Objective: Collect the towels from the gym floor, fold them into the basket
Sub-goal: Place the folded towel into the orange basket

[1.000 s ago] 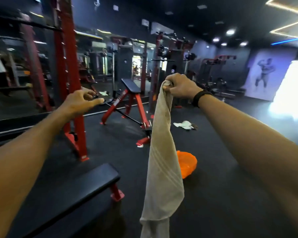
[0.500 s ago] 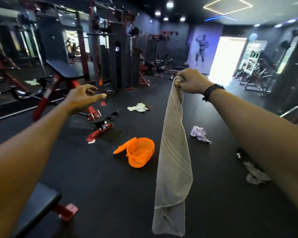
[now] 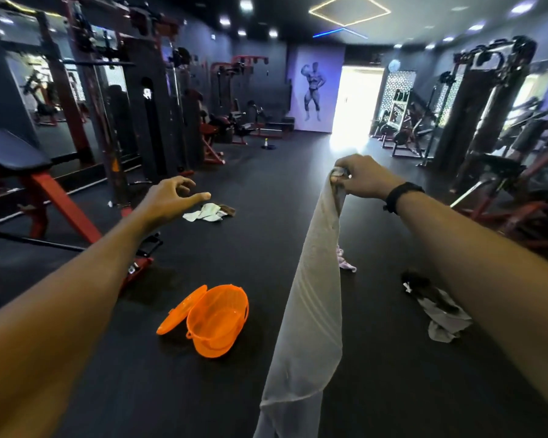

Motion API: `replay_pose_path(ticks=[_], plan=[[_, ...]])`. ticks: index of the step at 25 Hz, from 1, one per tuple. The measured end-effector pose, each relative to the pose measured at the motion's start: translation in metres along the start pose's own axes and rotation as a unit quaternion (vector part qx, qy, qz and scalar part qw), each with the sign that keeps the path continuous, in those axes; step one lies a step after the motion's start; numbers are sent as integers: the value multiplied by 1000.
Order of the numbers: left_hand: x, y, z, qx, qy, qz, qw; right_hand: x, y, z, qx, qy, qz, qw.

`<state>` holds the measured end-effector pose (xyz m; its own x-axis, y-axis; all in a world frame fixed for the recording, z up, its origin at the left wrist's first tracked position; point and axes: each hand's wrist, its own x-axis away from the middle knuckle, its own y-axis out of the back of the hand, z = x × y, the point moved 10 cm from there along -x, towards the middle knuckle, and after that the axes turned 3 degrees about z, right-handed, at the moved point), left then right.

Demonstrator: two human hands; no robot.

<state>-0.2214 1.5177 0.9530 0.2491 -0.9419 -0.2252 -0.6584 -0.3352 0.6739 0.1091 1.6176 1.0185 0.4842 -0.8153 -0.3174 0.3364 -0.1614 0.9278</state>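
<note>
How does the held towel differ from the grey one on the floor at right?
The beige towel hangs stretched long from the right hand, which grips its top corner; the grey towel lies crumpled on the floor, untouched. The beige towel is lighter and shows faint stripes; the grey towel is darker. Neither is in the orange basket.

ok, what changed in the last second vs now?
The view swung right: the orange basket, first half-hidden behind the hanging towel, now lies clear to its left, and more floor towels show. Unchanged: the right hand grips the towel's top; the left hand stays empty.
</note>
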Motion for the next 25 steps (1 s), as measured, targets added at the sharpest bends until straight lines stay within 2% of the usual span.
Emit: replay_pose_path(ticks=[4, 12, 17, 20, 25], plan=[[-77, -37, 8, -5, 7, 8, 1000, -72, -41, -46, -17, 14, 3, 1000], [-226, -62, 30, -43, 62, -60, 995, -248, -98, -103, -119, 100, 44, 987], [-289, -70, 37, -40, 102, -96, 989, -342, -115, -102, -176, 175, 79, 966], [-320, -76, 45, -46, 117, -114, 985, -385, -131, -97, -143, 220, 73, 962], [-385, -90, 60, -56, 116, -136, 982, -451, -163, -94, -152, 261, 101, 948]])
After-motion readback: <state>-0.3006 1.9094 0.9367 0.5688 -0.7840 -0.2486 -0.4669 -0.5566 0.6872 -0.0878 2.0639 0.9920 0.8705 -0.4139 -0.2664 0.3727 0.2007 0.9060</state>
